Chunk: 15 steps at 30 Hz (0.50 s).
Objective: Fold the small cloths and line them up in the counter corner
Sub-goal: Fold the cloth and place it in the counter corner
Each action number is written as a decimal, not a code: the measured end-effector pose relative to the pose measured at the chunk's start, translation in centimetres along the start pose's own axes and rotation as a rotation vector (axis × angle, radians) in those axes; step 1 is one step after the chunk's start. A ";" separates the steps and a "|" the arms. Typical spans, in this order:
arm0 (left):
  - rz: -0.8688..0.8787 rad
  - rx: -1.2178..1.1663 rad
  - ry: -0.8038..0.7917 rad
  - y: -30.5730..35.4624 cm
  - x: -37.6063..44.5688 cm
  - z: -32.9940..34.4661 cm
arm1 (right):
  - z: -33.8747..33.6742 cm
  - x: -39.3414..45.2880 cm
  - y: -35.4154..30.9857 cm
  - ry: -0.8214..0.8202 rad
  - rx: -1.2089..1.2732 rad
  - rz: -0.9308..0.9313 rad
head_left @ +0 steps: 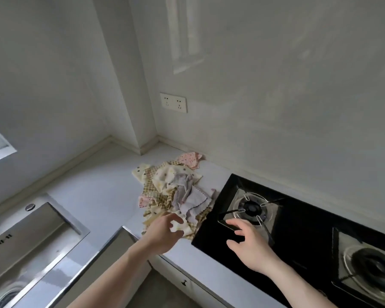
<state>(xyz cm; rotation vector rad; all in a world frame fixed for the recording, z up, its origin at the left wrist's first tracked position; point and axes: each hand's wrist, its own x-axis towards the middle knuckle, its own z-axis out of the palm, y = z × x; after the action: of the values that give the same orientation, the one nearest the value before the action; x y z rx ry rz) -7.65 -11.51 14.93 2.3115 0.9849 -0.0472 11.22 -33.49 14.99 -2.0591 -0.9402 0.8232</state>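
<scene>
Soft matt cloths (176,192) lie by a glossy black glass hob (298,230) and a shiny steel sink (38,230).

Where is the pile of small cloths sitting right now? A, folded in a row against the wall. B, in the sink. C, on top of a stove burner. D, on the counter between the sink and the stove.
D: the pile of cloths lies crumpled on the counter, with the sink to its left and the stove to its right; the left hand reaches its near edge.
</scene>
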 end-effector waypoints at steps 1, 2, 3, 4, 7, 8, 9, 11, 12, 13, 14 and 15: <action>0.026 0.009 -0.019 -0.5 1.2 -0.1 | 0.5 0.6 -0.2 0.024 0.001 0.011; 0.044 0.016 -0.038 -1.2 2.4 -0.1 | 0.9 1.3 -0.4 0.047 0.000 0.022; 0.055 0.024 -0.056 -1.8 3.3 -0.1 | 1.4 1.9 -0.6 0.065 -0.002 0.035; 0.063 0.036 -0.070 -2.4 4.2 0.0 | 1.8 2.4 -0.6 0.080 -0.008 0.042; 0.089 0.089 -0.102 -3.8 6.5 0.6 | 3.0 3.6 -0.6 0.110 -0.020 0.053; 0.100 0.094 -0.107 -4.1 7.4 1.0 | 3.3 4.0 -0.5 0.116 -0.025 0.054; 0.110 0.095 -0.112 -4.3 8.2 1.5 | 3.6 4.4 -0.2 0.119 -0.026 0.058; 0.138 0.094 -0.103 -4.6 10.0 2.8 | 4.2 5.5 0.6 0.127 -0.036 0.061; 0.152 0.088 -0.090 -4.8 10.9 3.8 | 4.5 6.1 1.2 0.131 -0.040 0.063; 0.164 0.074 -0.071 -5.0 11.9 4.7 | 4.8 6.9 2.0 0.138 -0.042 0.063; 0.173 0.055 -0.045 -5.2 12.8 5.8 | 5.2 7.7 2.8 0.148 -0.043 0.059; 0.179 0.034 -0.012 -5.6 13.7 7.0 | 5.6 8.6 3.7 0.160 -0.039 0.054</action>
<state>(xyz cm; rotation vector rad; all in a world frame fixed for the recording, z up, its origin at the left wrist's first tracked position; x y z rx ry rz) -0.12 -3.64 2.74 2.4189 0.7732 -0.0044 12.78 -26.44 6.85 -2.1563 -0.8219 0.6606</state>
